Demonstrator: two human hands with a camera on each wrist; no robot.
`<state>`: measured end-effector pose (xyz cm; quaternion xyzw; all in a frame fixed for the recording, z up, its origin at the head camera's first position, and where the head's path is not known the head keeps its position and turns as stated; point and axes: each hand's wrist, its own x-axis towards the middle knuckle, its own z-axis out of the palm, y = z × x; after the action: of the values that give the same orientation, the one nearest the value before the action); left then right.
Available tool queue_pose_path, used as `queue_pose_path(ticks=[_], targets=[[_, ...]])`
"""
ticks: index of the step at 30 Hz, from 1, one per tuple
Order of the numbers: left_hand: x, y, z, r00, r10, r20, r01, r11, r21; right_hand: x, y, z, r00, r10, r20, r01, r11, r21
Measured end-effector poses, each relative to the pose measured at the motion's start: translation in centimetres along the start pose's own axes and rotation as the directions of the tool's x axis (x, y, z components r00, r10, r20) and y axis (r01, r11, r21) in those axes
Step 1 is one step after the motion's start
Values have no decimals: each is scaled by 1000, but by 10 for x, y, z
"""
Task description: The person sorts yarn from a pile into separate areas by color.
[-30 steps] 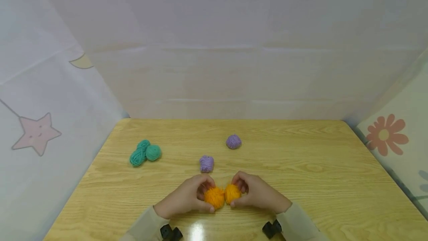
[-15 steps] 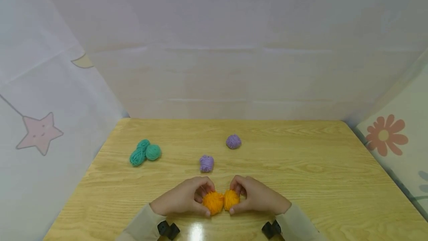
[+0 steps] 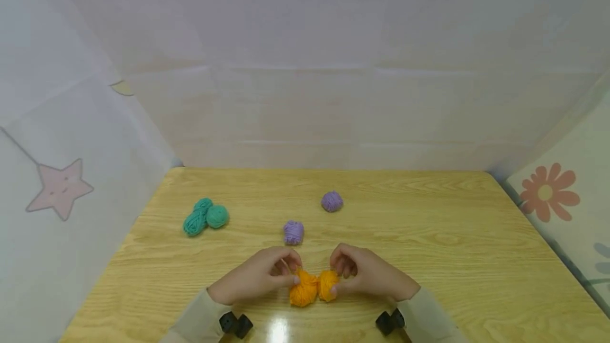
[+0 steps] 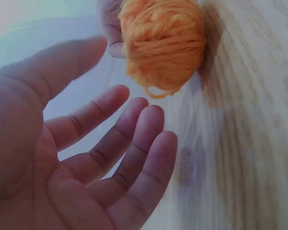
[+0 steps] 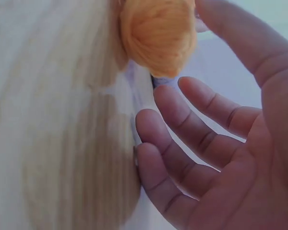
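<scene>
Two orange yarn balls sit side by side on the table near its front, the left ball (image 3: 303,292) larger than the right ball (image 3: 328,287). My left hand (image 3: 257,275) is at the left ball's outer side, thumb and fingers spread. In the left wrist view its relaxed fingers (image 4: 151,148) stand just short of the orange yarn (image 4: 163,45). On the other side, my right hand (image 3: 374,275) is loosely spread beside the smaller ball. The right wrist view has its thumb close to that yarn (image 5: 158,36) and the other fingers (image 5: 151,127) below it, holding nothing.
Just beyond the hands lies a light purple yarn bundle (image 3: 293,232), with a darker purple ball (image 3: 332,201) farther back. Toward the left are a teal twisted skein (image 3: 195,221) and a teal ball (image 3: 217,216). Pale cloth (image 3: 305,120) surrounds the wooden table (image 3: 429,226).
Both hands held the orange balls earlier and drew them slightly toward the person. Now the fingers have loosened and moved a little outward, while the balls stay together. Purple and teal yarn stayed put.
</scene>
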<state>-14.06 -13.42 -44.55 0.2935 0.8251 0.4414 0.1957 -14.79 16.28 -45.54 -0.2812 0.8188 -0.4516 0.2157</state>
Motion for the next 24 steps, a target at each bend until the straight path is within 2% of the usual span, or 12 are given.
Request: queue_pose_path(ticks=[6,9,12,15,18,20,24], targets=[[3,1,-2,996,-11,-84,12,1000,11,0,0,-11,998,1,-60,-4,999,-38],[7,1,-2,989,-1,-150,8,999,50,3,1,-18,994,1,-109,-8,998,-62],[11,1,-3,977,18,-210,5,994,109,8,3,-24,984,-31,-176,17,996,-83],[15,0,-6,961,41,-273,3,987,158,15,7,-28,966,-40,-254,20,996,-83],[20,-1,-11,941,55,-334,9,983,186,22,9,-31,942,-10,-335,-3,999,-38],[23,-3,-13,930,58,-364,16,980,197,28,10,-33,922,22,-387,-19,1000,13],[29,-7,-18,917,47,-397,41,977,211,38,8,-37,876,80,-475,-39,995,95]])
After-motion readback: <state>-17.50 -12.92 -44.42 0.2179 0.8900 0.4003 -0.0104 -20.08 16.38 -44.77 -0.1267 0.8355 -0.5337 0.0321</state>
